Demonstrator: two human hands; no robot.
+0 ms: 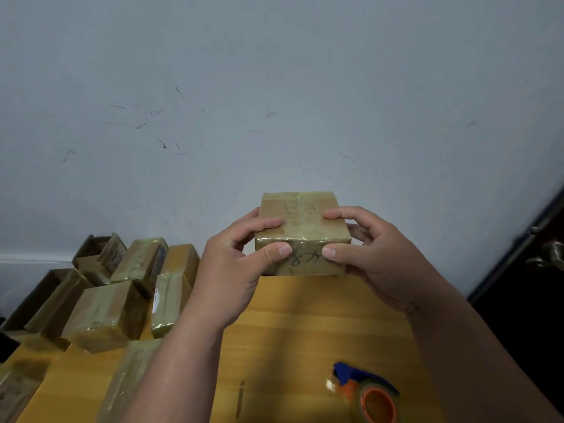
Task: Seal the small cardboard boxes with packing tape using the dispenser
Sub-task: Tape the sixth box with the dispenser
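Note:
A small cardboard box (302, 230), wrapped in glossy clear tape with dark writing on its near face, is held up above the far edge of the wooden table (305, 331). My left hand (235, 267) grips its left side, thumb on the near face and fingers on top. My right hand (375, 254) grips the right side in the same way. The tape dispenser (366, 389), blue with an orange core and a clear tape roll, lies on the table near the bottom right, apart from both hands.
Several taped cardboard boxes (116, 300) are piled at the left of the table, with open cartons behind them. A pale wall (274, 102) rises just beyond the table. A dark door with a metal handle (549, 257) stands at the right.

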